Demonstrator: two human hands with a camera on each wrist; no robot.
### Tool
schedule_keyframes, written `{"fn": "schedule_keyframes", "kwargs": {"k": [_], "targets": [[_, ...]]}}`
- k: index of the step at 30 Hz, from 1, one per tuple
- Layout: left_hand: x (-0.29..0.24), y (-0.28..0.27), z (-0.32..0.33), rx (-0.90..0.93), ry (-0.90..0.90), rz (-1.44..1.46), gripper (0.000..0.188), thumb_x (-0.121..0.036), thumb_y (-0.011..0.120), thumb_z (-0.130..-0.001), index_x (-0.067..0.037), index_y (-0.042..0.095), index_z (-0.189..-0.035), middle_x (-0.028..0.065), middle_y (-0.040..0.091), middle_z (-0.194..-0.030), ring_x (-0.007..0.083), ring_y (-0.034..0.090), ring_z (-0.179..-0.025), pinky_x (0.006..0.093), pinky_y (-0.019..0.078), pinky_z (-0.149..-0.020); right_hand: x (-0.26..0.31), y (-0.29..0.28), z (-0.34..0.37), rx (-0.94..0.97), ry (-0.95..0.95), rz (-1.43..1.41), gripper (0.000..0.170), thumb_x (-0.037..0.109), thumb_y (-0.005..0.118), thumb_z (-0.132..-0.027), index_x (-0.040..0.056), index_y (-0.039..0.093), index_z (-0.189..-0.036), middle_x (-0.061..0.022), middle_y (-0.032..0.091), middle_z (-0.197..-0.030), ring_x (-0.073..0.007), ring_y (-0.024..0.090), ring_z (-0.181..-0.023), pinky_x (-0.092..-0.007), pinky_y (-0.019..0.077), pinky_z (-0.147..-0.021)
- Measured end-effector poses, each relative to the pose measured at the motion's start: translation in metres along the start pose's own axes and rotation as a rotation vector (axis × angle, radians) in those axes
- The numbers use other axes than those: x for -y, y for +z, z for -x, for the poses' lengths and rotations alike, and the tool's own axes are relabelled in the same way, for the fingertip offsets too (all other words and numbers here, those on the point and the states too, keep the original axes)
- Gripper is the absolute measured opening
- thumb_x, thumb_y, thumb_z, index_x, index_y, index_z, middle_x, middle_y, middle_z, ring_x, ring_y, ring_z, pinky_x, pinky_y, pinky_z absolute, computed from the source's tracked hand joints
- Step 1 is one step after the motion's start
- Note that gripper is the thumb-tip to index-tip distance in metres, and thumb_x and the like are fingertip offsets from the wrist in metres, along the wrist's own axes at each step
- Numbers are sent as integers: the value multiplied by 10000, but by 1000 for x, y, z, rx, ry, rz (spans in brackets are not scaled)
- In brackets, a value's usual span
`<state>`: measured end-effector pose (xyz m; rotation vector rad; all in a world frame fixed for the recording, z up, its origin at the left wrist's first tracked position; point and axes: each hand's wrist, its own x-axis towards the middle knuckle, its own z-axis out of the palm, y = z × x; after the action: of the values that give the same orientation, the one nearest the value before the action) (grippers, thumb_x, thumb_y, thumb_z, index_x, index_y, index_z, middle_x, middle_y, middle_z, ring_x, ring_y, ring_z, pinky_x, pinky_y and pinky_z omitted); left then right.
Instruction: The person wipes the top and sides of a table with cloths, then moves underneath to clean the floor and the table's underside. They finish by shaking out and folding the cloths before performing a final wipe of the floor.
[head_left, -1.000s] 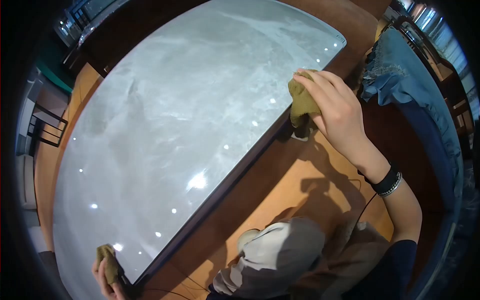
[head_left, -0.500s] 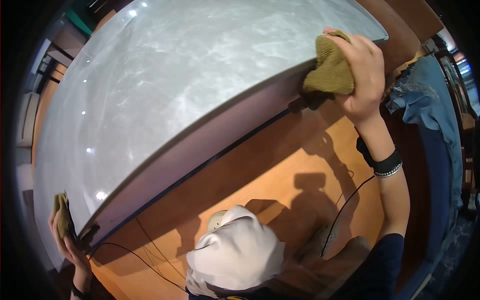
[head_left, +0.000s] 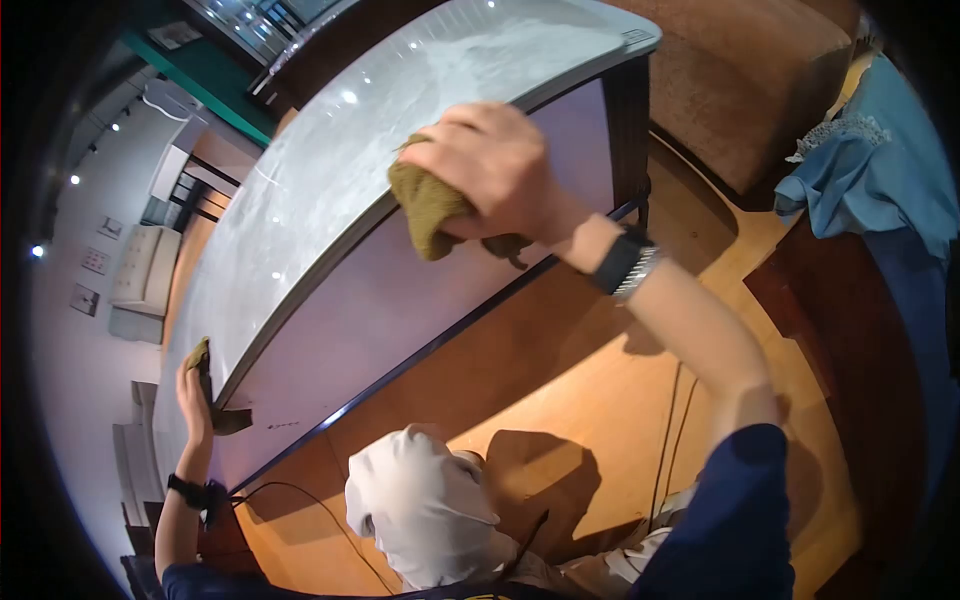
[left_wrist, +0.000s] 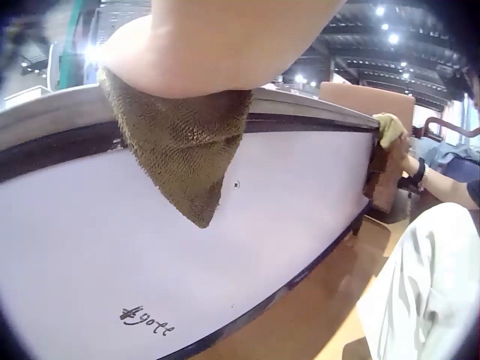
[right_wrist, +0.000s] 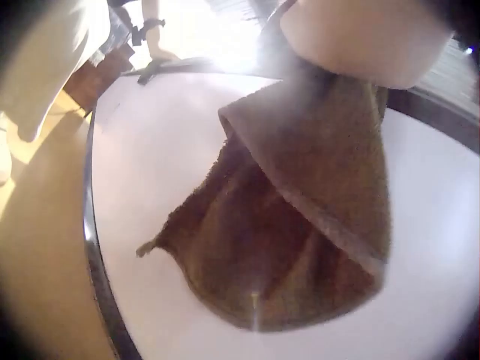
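A pale grey marbled table top (head_left: 330,130) has a long straight edge facing me. My right hand (head_left: 490,165) grips an olive-green cloth (head_left: 430,205) at that edge, fingers over the top. In the right wrist view the folded cloth (right_wrist: 300,195) hangs down over the white front panel (right_wrist: 150,150). At the left end of the edge, my left hand (head_left: 193,400) holds a second olive cloth (head_left: 232,420) around the rim. Its pointed corner (left_wrist: 184,157) dangles before the panel in the left wrist view; the hand's fingertips are hidden there.
A brown upholstered seat (head_left: 745,90) stands beyond the table's far right corner. To my right hangs blue fabric (head_left: 850,185) over dark wooden furniture (head_left: 800,320). Cables (head_left: 300,488) run over the wooden floor (head_left: 560,400). My knee (head_left: 420,500) is close to the panel.
My right hand has moved with its cloth along the edge, away from the far right corner and toward my left hand. The left hand stays by the left end. The head view has tilted up.
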<state>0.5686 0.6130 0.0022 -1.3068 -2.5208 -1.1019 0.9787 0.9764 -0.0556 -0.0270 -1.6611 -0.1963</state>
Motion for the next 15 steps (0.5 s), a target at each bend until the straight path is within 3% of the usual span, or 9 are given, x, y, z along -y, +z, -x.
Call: {"fn": "schedule_keyframes", "kwargs": {"k": [1,3,5,10,15], "targets": [[2,6,-4,-105,-26,-72,345,-183,412,-867,29,529,-1113,115,546,-1090,190,504,-986,292,363,-897,1,5,0,-87,78,-45,375,274,705,-546,128,617,-880,-33,608,-811,-214,573,-802,-329,463,-707],[-38,16,-7,79,-11,-84,344,-182,434,-853,19,539,-1111,126,540,-1090,204,504,-978,305,361,-902,9,12,-8,-156,138,-72,376,267,710,-526,117,596,-851,-34,585,-774,-218,564,-779,-334,458,-699],[-44,30,-10,33,26,-137,346,-194,436,-847,9,549,-1103,145,533,-1088,239,496,-997,326,352,-909,17,10,-12,-175,242,-131,333,237,689,-544,122,610,-846,-28,586,-768,-220,574,-790,-339,457,-709],[-143,98,-15,37,191,-358,400,-269,409,-861,-1,506,-1142,188,495,-1121,310,463,-1050,359,338,-917,6,-2,-6,-168,156,-158,329,245,699,-530,103,595,-808,-37,569,-738,-207,569,-785,-322,462,-703],[-185,137,-21,88,138,-287,424,-313,401,-869,-16,498,-1156,196,489,-1122,322,454,-1060,371,335,-917,10,2,-7,-160,159,-237,308,226,693,-522,90,591,-779,-42,572,-726,-208,567,-732,-320,468,-668]]}}
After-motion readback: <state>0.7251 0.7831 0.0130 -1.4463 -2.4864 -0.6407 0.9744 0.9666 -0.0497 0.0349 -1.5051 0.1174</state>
